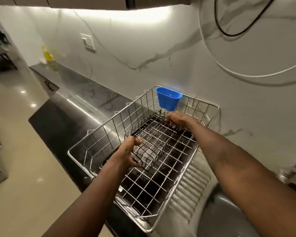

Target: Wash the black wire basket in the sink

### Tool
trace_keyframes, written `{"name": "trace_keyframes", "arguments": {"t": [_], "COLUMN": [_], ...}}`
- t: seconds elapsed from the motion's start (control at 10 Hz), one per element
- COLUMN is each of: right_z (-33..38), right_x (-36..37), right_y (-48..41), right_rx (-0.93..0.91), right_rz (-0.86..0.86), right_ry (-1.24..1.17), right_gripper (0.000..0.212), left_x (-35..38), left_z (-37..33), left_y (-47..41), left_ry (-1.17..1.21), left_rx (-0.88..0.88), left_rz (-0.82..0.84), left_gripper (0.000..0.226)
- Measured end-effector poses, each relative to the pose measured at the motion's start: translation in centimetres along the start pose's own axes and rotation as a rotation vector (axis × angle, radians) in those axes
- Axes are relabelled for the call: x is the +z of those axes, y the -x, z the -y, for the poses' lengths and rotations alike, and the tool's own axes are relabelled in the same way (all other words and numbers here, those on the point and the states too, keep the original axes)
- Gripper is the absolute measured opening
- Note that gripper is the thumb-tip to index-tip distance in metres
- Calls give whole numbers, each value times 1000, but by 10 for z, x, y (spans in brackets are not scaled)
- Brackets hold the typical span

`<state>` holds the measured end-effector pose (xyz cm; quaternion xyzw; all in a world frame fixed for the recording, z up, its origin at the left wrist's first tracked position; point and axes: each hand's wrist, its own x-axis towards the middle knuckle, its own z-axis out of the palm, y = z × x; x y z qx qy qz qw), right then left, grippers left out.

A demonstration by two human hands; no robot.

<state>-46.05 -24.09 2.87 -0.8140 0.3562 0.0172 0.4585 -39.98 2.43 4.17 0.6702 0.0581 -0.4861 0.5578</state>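
Observation:
A black wire basket (154,142) lies inside a larger silver wire dish rack (99,139) on the counter. My left hand (128,151) grips the black basket's near-left edge, fingers curled round its wires. At the basket's far right end my right hand (178,119) holds the rim, fingers hooked over it. The sink (229,216) shows at the lower right, with its ribbed drainboard (190,183) beside the rack.
A blue plastic cup holder (167,100) hangs on the rack's far rim. The dark countertop (79,100) runs away to the left, with a yellow bottle (48,56) at its far end. Black and white cables (232,72) hang on the marble wall. A tap part (287,173) sits at the right.

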Motion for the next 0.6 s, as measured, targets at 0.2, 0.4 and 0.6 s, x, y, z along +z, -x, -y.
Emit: {"name": "trace_keyframes", "arguments": {"t": [0.2,0.4,0.6], "right_z": [-12,-19,-19], "right_x": [11,12,11], "right_y": [-20,-36,-7], "right_rx": [44,27,-13], "right_rz": [8,-18,-102], "right_ry": [147,295,330], "right_gripper": [26,25,44], "left_x": [13,17,21], "left_z": [2,7,-1], "left_y": [-18,-17,-15], "left_ry": [8,8,-52], "left_rx": [-67,-123,-21], "left_rz": [-10,26,-91], "left_gripper": [65,73,66]}}
